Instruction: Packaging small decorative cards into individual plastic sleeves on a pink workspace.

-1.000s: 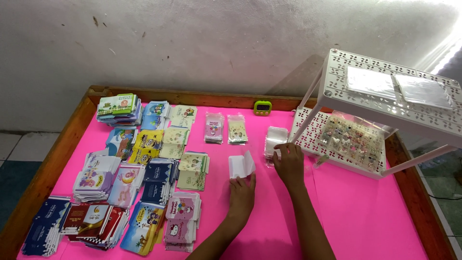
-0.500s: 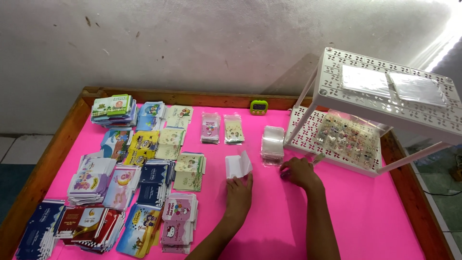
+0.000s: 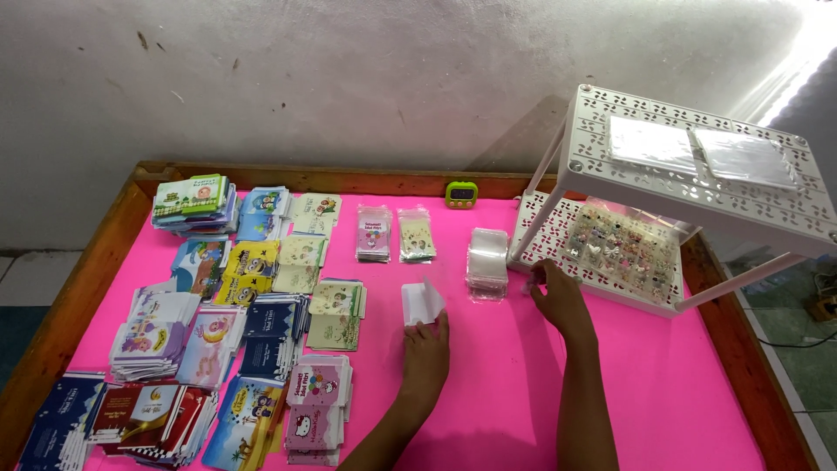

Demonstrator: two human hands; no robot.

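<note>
Head view: your left hand (image 3: 426, 342) pinches a small white sleeve (image 3: 422, 302), fingers closed on its lower edge, sleeve standing up ahead of them. Right hand (image 3: 558, 299) touches the white rack's lower shelf (image 3: 542, 234); grip unclear. Clear sleeve stack (image 3: 487, 260) lies just left of those fingers, nearer your right hand.

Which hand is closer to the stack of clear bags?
The right hand, just right of the clear bags. The left hand is below-left, holding a white card.

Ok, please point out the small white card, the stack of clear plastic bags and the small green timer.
small white card (image 3: 422, 302), head view, its middle.
stack of clear plastic bags (image 3: 487, 259), head view, top bag.
small green timer (image 3: 461, 193), head view, its face.
</note>
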